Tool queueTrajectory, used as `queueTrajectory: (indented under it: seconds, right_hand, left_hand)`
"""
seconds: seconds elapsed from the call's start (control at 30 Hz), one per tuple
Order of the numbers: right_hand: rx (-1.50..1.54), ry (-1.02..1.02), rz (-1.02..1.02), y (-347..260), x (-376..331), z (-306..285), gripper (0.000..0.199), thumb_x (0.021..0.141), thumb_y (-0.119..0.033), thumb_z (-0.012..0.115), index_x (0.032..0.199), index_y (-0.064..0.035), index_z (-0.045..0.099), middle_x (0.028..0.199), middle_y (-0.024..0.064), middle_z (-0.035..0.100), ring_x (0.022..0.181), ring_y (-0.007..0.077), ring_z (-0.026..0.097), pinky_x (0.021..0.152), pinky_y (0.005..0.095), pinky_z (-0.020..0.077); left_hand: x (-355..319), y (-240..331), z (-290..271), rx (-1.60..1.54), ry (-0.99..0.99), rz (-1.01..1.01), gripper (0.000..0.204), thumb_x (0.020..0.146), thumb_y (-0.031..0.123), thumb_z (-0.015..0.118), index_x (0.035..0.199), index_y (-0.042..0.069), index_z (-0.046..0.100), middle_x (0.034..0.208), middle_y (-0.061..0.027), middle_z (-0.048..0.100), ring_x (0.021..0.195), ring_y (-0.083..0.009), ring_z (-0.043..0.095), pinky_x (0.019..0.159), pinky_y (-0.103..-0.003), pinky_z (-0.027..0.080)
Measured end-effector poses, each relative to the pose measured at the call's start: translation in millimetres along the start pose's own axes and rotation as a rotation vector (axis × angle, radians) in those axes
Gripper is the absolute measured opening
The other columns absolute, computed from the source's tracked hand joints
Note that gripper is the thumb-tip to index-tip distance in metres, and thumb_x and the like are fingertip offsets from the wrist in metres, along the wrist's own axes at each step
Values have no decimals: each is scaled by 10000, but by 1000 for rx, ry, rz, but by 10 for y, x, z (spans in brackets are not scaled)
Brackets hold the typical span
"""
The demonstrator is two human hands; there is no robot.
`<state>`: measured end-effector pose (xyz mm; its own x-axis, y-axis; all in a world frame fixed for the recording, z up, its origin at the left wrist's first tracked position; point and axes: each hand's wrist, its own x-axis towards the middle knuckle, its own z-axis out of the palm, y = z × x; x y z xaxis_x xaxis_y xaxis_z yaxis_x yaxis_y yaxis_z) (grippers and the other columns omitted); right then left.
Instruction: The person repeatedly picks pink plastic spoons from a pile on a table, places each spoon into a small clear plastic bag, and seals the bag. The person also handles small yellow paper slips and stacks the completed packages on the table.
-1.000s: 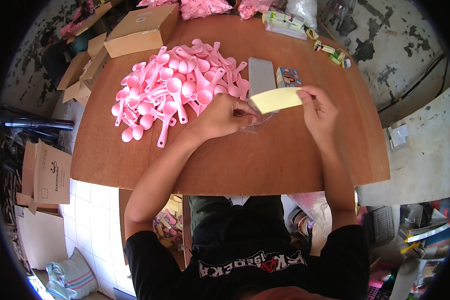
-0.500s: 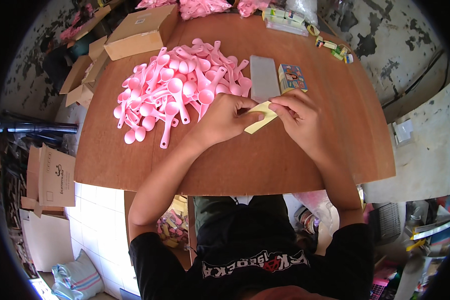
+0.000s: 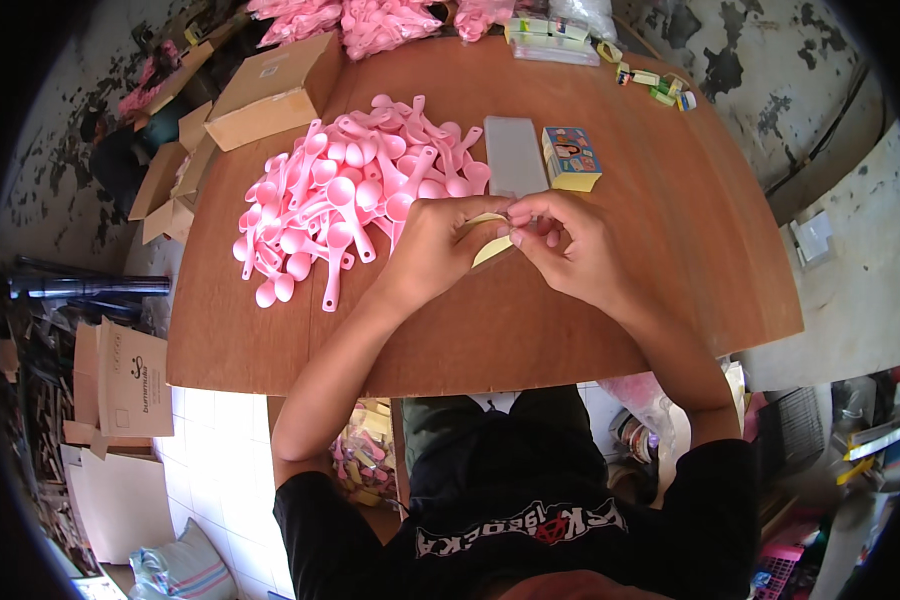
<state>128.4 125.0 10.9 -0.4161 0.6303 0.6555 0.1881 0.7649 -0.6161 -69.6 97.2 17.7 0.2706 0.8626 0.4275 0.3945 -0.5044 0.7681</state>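
Note:
A narrow pale-yellow card (image 3: 489, 246) is between my hands above the table, partly hidden by my fingers. My left hand (image 3: 435, 245) grips it between thumb and fingers. The fingertips of my right hand (image 3: 565, 240) pinch together at the card's right end, touching the left fingertips. Just beyond my hands lie a stack of clear plastic sleeves (image 3: 515, 155) and a stack of printed blue cards (image 3: 572, 150) with yellow sides. To the left of these spreads a large heap of pink plastic spoons (image 3: 345, 195).
The brown wooden table (image 3: 570, 340) has a curved edge. A cardboard box (image 3: 275, 90) stands at its far left. Bags of pink items (image 3: 390, 25) line the far edge. Several tape rolls (image 3: 665, 90) lie far right. Below the table is a box of packed spoons (image 3: 365, 450).
My right hand has moved a little left and its fingertips have closed in on my left ones. The card now shows less between them. The whole view has shifted slightly.

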Motion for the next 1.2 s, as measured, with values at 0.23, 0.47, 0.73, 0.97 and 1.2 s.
queueTrajectory:
  seconds: [0.23, 0.47, 0.73, 0.97, 1.2]
  right_hand:
    - [103, -170, 77, -35, 8, -106, 198, 800, 2, 713, 976, -58, 644, 852, 11, 671, 606, 86, 566, 522, 244, 450]
    - [320, -492, 199, -53, 2, -209, 240, 841, -38, 704, 1056, -47, 596, 973, 44, 643, 695, 105, 628, 608, 251, 529]
    - [580, -574, 359, 8, -63, -162, 254, 880, -49, 692, 1121, -19, 620, 1110, 77, 632, 1041, 180, 637, 906, 333, 526]
    - [128, -317, -76, -152, 0, -186, 290, 866, 1, 660, 1156, 5, 645, 1160, 120, 645, 1100, 250, 627, 965, 329, 498]
    - [-22, -371, -396, -310, -64, -56, 248, 805, 26, 681, 1053, 17, 685, 1198, 136, 653, 1089, 298, 650, 929, 390, 530]
  left_hand:
    - [76, -1, -57, -25, -9, 76, 250, 859, -23, 678, 1109, -18, 691, 1023, -179, 723, 891, -270, 724, 774, -339, 559]
    - [100, 53, -56, 44, -112, 142, 407, 813, -135, 596, 1203, -29, 641, 1116, -182, 697, 1007, -264, 693, 862, -348, 555]
    - [16, 146, -115, -76, -300, 105, 712, 725, -198, 541, 1405, 8, 492, 1399, -212, 525, 1254, -310, 564, 995, -354, 478]
    - [-521, 294, 13, 162, 457, 342, 501, 807, -84, 618, 1294, -24, 521, 1169, -192, 585, 1017, -298, 622, 926, -366, 489]
    - [-678, 278, 372, -1773, 253, -222, 611, 972, 423, 569, 1407, 33, 392, 1374, -159, 530, 1292, -289, 512, 1080, -467, 401]
